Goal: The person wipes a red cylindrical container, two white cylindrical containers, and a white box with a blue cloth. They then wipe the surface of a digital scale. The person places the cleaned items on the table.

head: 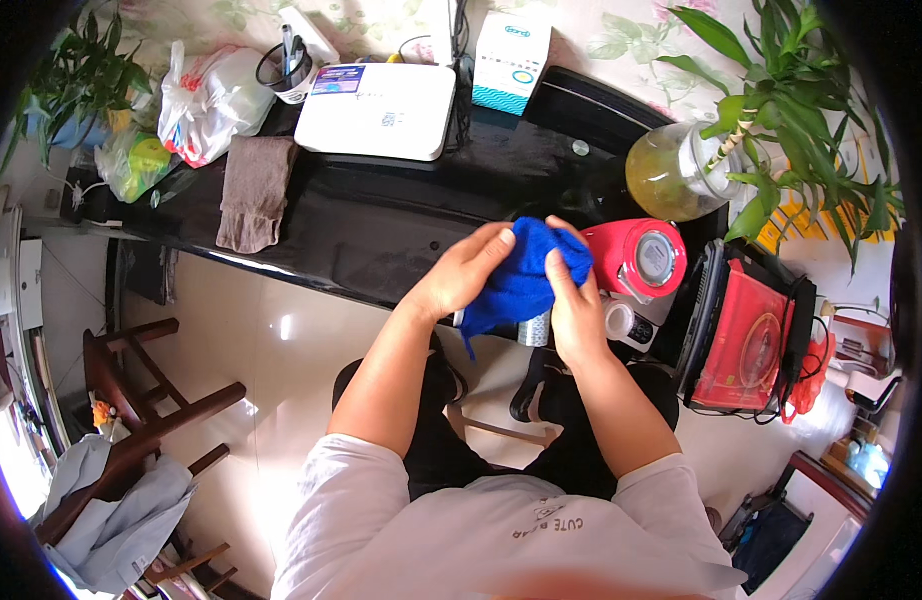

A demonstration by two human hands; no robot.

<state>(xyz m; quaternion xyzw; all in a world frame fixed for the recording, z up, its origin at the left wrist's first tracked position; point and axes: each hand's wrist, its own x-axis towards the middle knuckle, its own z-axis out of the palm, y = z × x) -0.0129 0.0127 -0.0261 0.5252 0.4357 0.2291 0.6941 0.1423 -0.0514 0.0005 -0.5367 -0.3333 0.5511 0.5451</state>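
Observation:
A blue cloth [522, 274] is bunched between my two hands, above the front edge of the black table [356, 232]. My left hand [461, 270] grips its left side, with the thumb on top. On the right side my right hand [573, 300] holds it, thumb over the cloth and fingers behind. Part of the cloth hangs down at the lower left. Beneath it, a patterned cylindrical object [534, 330] shows in part; whether it is held or standing cannot be told. Close to my right hand is a red rounded appliance [633, 259].
A folded brown cloth [257, 191] lies on the table's left part, near plastic bags [213, 97]. Farther back are a white box-shaped device [374, 112] and a carton [510, 64]. A glass vase [674, 172] with a plant and a red case [742, 341] stand right.

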